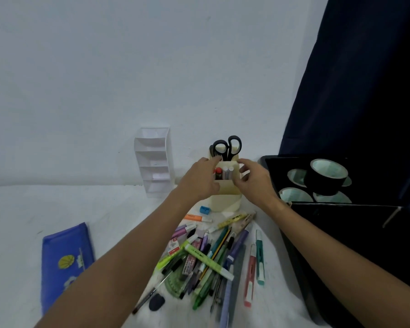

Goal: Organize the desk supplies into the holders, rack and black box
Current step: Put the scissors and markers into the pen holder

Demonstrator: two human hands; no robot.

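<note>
Cream holder point(225, 197), back of desk: scissors point(227, 147) upright in its rear slot, glue sticks point(227, 172) in front. Left hand point(199, 178) fingers curled at its rim, right hand point(251, 178) loosely curled beside; what either grips, we cannot tell. We'd steady the holder, seat items upright. Pen pile point(211, 256) waits just before it.

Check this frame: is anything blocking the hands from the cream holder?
Nothing visible does. The left hand and right hand are already at the cream holder, fingers at its front compartment. The scissors stand in the back compartment, behind the fingers.
</note>
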